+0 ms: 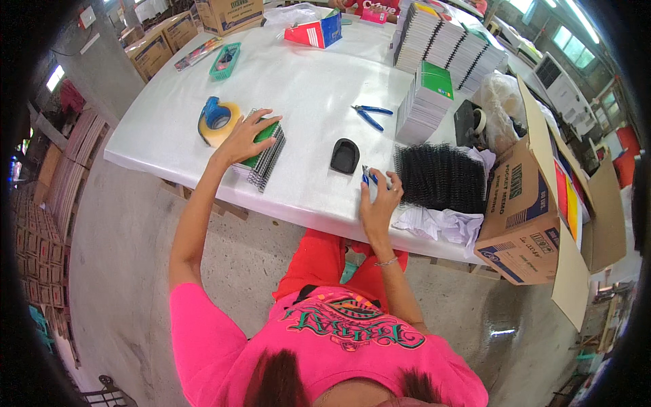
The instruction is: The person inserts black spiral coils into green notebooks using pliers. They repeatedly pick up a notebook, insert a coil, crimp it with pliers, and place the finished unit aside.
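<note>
My left hand (pixel 245 139) lies with fingers spread across a small stack of green-covered spiral notebooks (pixel 269 159), whose black coils face right. My right hand (pixel 382 203) is closed around blue-handled wire cutters (pixel 367 175); their metal tip points away from me, and the handles are partly hidden by my fingers. Between my hands, nearer the right one, sits a black U-shaped shallow holder (pixel 344 157). Just right of my right hand lies a heap of black plastic coils (pixel 441 180). A second pair of blue-handled cutters (pixel 371 117) rests farther back, its handles apart.
Beside my left hand stands a tape dispenser (pixel 218 119). Notebook stacks (pixel 426 102) rise at right, with taller ones (pixel 441 44) behind. An open carton (pixel 522 217) borders the right edge. Farther back are a green basket (pixel 225 61) and a red-blue box (pixel 314 31). Another person sits opposite.
</note>
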A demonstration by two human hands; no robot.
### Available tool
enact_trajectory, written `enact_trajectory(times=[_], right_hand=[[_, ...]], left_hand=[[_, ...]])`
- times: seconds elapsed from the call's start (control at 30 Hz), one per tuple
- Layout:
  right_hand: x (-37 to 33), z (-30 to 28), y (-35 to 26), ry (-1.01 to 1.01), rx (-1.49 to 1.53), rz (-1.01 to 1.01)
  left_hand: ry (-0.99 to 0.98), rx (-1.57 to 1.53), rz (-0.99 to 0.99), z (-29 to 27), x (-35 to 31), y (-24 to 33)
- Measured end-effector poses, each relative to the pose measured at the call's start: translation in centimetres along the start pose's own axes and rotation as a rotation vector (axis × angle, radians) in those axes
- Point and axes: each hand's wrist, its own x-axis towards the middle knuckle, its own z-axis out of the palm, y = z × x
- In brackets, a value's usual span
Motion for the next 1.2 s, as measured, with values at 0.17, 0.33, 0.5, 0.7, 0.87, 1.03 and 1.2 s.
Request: enact_trajectory(times=[0.17,0.33,0.5,0.7,0.87,1.03,1.2], right_hand=[[9.4,-4.2,1.9,0.169,-0.071,-0.043],[21.4,-6.5,7.1,0.352,-0.005,0.019],[27.2,-6.1,7.7,0.122,0.125,0.407],[29.5,-6.3,13.0,-0.037,0.355,0.416],[28.3,-6.6,11.0,-0.114,0.483,0.524],[27.9,-6.8,10.9,-0.12,0.613,0.427],[28.3,-7.2,10.7,-0.076,0.585,0.377]], left_hand=[[0.151,0.067,0.061,-1.6,-1.0,4.8],[0.035,-0.517,-0.015,1.6,-1.3,11.6],[0.092,-0.44,0.056,11.6,-2.3,17.0],[0.073,-0.265,0.099,16.9,-0.2,19.4],[0.171,-0.312,0.101,16.9,1.8,18.8],[0.18,-0.34,0.102,15.5,2.2,19.4],[0.319,-0.629,0.042,15.4,2.3,19.0]])
